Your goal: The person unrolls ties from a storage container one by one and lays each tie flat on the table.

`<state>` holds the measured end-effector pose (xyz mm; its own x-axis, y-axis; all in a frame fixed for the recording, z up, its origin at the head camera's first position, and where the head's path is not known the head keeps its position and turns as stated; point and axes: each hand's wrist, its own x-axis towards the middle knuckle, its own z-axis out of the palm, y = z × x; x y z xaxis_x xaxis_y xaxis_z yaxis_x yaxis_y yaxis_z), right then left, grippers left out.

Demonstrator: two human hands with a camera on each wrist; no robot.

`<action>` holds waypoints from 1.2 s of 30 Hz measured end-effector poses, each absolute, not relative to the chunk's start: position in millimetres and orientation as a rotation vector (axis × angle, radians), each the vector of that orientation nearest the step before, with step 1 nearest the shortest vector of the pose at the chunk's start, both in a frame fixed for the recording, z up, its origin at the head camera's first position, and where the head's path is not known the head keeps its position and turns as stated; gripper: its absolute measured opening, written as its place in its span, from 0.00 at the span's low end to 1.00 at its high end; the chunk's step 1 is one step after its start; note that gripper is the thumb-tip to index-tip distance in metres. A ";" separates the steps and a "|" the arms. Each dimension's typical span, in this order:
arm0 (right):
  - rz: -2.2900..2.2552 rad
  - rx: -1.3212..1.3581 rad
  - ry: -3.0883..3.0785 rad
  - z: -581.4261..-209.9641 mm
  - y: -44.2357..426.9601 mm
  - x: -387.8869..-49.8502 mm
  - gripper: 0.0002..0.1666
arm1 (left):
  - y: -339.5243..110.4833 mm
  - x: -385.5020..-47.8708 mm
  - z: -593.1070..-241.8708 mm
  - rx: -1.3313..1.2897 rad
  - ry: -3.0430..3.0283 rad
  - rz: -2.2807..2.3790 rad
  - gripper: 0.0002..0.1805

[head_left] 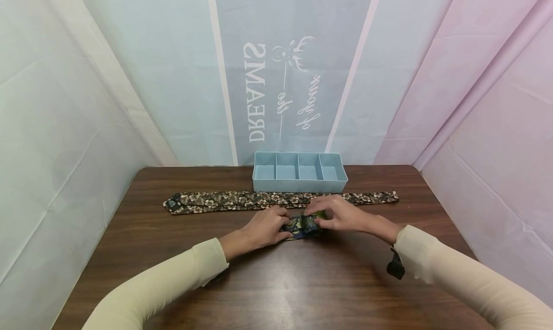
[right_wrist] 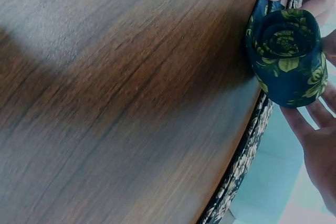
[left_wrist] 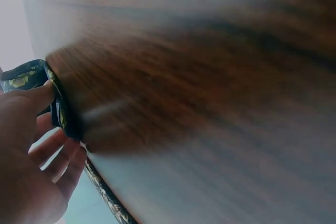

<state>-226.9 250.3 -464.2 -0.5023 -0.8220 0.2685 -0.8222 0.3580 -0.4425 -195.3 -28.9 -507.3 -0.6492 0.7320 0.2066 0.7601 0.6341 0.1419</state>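
Observation:
A dark navy necktie with yellow-green flowers [right_wrist: 289, 66] is wound into a roll, its short loose end lying flat on the table. My right hand [head_left: 341, 215] holds the roll between thumb and fingers. On the other side, my left hand [head_left: 267, 227] pinches the flat end, thumb on top, as the right wrist view shows. The left wrist view catches only the edge of this navy tie [left_wrist: 62, 109] beside the thumb. Just beyond both hands, a black necktie with cream and brown flowers [head_left: 233, 201] lies stretched out across the table, its wide tip at the left.
A light blue box [head_left: 298, 186] with several compartments stands behind the flowered tie at the table's back edge. Printed cloth [head_left: 294, 13] hangs behind the brown wooden table [head_left: 276, 291], and pale cloth walls flank it. A dark strap [head_left: 395, 265] hangs at the right wrist.

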 end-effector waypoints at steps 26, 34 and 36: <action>0.832 1.398 -2.588 -472.2 263.7 -223.6 0.12 | -33.1 -195.7 -499.5 -1.175 -2.780 -0.345 0.19; 0.811 1.360 -2.606 -472.9 269.1 -223.1 0.15 | -21.8 -196.7 -499.8 -1.213 -2.744 -0.319 0.26; 0.807 1.362 -2.626 -472.4 271.0 -223.5 0.15 | -19.5 -196.4 -501.0 -1.249 -2.737 -0.337 0.27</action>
